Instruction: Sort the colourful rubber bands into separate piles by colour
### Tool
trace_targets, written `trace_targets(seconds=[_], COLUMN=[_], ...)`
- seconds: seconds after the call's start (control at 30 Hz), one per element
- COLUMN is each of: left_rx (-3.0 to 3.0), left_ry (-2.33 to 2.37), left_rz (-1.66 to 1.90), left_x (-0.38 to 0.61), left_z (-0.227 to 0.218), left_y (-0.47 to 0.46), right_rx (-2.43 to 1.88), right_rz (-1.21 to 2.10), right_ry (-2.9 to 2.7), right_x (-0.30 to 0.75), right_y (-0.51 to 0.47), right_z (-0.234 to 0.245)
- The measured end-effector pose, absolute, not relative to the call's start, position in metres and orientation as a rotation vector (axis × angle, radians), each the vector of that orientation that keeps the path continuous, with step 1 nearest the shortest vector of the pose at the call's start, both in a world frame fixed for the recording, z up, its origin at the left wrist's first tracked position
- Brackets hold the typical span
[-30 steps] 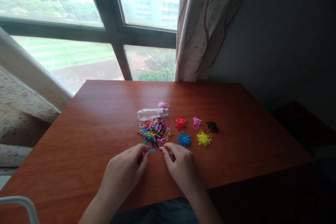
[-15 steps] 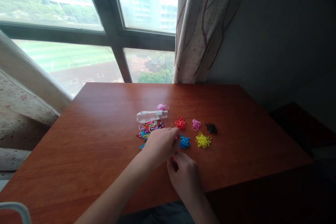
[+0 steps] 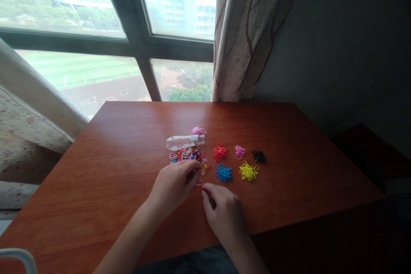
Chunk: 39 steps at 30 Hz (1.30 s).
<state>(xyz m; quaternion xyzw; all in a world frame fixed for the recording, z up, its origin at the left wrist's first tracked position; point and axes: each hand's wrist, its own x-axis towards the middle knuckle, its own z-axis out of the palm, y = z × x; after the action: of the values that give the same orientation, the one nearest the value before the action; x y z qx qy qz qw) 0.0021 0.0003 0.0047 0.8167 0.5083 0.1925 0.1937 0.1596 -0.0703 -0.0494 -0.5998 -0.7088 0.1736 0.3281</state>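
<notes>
My left hand [image 3: 176,182] hovers at the near edge of a mixed pile of coloured rubber bands [image 3: 188,154], fingers curled together; anything between them is hidden. Close by on the right, my right hand [image 3: 224,207] has thumb and forefinger pinched, and a small pink rubber band [image 3: 199,183] shows at their tips. Beyond the hands are sorted heaps: red rubber bands [image 3: 220,152], blue rubber bands [image 3: 224,173], yellow rubber bands [image 3: 248,171], pink rubber bands [image 3: 239,152] and black rubber bands [image 3: 258,156].
A clear plastic bottle [image 3: 181,142] lies on its side behind the mixed pile, with a pinkish-purple looped item [image 3: 198,130] behind its neck. The wooden table [image 3: 96,188] reaches back to the window and curtain [image 3: 237,51]. A pale curved bar [image 3: 24,253] is at lower left.
My left hand has moved left, from beside the blue heap to the mixed pile, uncovering the blue bands and the small pink band. My right hand has shifted only slightly.
</notes>
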Motion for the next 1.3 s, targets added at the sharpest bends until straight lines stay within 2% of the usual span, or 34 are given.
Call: trace_targets(seconds=[0.3,0.8,0.97,1.17,1.3], left_rx=[2.113,2.295,2.312,2.333,2.333], left_ry=[1.538,1.571,1.566,1.569,1.572], left_rz=[0.833,0.774,0.795,0.802,0.787], left_x=[-0.061,-0.056,-0.057,-0.057,-0.058], left_z=[-0.031,-0.039,-0.040,-0.039,-0.040], left_y=[-0.040,-0.048,-0.047,-0.046,-0.046], right_rx=[-1.643,-1.517,-1.543,-1.834,-1.961], right_rz=[0.428,0.479,0.383,0.103,0.125], right_ry=[-1.964,-1.840,-1.643,-1.438,-1.349], right_x=[0.154,0.152,0.195,0.288,0.332], right_y=[-0.065,-0.063,-0.069,-0.045,-0.028], right_z=[-0.044,-0.048,-0.042,-0.033,-0.044])
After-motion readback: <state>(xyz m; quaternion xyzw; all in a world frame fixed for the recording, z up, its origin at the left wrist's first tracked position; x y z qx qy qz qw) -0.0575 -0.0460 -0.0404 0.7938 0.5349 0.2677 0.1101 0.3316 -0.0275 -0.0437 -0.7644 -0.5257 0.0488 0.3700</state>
